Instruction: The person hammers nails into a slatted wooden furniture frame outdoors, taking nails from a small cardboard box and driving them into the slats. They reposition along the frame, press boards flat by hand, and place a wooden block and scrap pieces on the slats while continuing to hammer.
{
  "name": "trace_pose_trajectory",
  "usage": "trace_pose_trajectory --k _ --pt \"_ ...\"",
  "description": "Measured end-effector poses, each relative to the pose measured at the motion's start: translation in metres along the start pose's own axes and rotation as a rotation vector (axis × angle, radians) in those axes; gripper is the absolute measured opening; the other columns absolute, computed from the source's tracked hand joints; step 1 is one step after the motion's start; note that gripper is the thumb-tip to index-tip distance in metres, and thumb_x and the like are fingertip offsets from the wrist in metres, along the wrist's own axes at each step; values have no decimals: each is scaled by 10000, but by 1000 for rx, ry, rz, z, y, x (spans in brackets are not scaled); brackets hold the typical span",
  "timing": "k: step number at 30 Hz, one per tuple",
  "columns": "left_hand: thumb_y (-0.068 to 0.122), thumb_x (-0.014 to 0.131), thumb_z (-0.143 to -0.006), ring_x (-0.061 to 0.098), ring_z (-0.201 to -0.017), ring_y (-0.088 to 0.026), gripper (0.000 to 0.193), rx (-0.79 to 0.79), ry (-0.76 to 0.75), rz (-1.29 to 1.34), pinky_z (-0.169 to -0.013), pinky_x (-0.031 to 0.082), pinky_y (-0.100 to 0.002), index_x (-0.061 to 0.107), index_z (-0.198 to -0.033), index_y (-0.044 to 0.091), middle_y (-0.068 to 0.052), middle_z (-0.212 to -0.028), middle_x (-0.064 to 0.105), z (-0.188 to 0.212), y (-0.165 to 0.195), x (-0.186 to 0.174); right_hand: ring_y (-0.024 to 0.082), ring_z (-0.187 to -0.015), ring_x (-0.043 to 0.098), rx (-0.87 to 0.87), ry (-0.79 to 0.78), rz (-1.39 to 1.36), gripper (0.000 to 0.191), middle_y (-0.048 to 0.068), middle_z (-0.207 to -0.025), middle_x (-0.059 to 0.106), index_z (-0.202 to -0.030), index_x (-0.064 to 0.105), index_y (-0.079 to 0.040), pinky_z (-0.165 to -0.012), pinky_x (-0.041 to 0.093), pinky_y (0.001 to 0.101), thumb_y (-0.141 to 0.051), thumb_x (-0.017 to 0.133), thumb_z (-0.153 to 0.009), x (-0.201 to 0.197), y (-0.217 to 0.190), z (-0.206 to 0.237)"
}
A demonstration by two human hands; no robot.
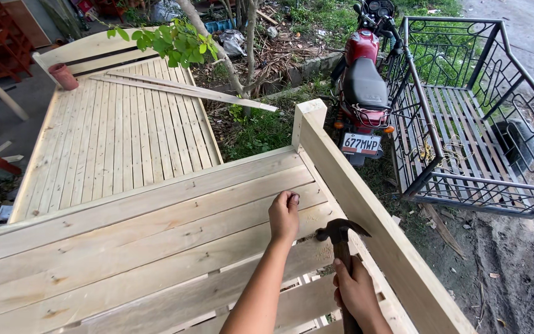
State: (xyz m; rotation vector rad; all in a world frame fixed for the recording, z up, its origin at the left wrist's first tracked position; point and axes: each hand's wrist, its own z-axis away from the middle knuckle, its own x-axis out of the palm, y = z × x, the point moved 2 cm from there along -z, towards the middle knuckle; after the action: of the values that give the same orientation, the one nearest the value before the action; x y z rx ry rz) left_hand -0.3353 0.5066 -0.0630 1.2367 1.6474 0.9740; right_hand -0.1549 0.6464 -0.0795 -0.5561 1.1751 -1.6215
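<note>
The right hand (pixel 358 294) is wrapped tight around the wooden handle of a claw hammer (pixel 341 234), gripping it partway up. The dark steel head sits just above the fist, its face turned left toward the wood and its claw pointing right, close to the board (pixel 205 247) but, as far as can be told, not touching it. The left hand (pixel 284 216) rests just beside the hammer head, fingers curled together with thumb and fingertips pinched at the board's edge near the corner post (pixel 366 210). It looks as though a nail is held there, but the nail itself is too small to make out.

The boards run across a pale wooden frame (pixel 156 204), nailed side by side with narrow gaps, and meet the long sloping post on the right. By the look of it, the step in hand is fixing this board's end to the post: the nail is being set and the hammer is poised for a blow. The next move seems to call for a light, square tap to seat the nail, with the pinching fingers kept clear of the hammer face, before harder strikes.

Farther out lies a second slatted bed frame (pixel 112 136) with loose strips (pixel 180 89) across it, a small tree (pixel 217 55), a red motorcycle (pixel 363 80) and a black metal cart (pixel 477 117).
</note>
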Motion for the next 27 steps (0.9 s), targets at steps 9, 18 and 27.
trace_pose_trajectory --k 9,18,27 --pt "91 661 -964 663 -681 -228 89 40 -220 33 -653 529 -339 673 -953 4 -128 -783 704 -66 -70 75 156 -425 601 -249 106 184 296 82 -538 632 -1098 589 -37 -446 479 327 -249 662 -904 6 67 -87" --pt "71 720 -907 718 -785 -202 111 15 -255 58 -673 571 -321 755 -997 16 -113 -933 739 -67 -94 84 191 -358 508 20 63 51 370 103 -552 554 -1160 574 -14 -373 402 364 -298 682 -949 11 53 -74" --pt "110 664 -946 693 -783 -226 101 -68 -42 96 -659 591 -358 723 -997 45 -83 -944 667 -73 -92 84 192 -335 501 11 48 49 346 99 -526 546 -1135 575 -21 -356 381 366 -295 673 -946 12 42 -62"
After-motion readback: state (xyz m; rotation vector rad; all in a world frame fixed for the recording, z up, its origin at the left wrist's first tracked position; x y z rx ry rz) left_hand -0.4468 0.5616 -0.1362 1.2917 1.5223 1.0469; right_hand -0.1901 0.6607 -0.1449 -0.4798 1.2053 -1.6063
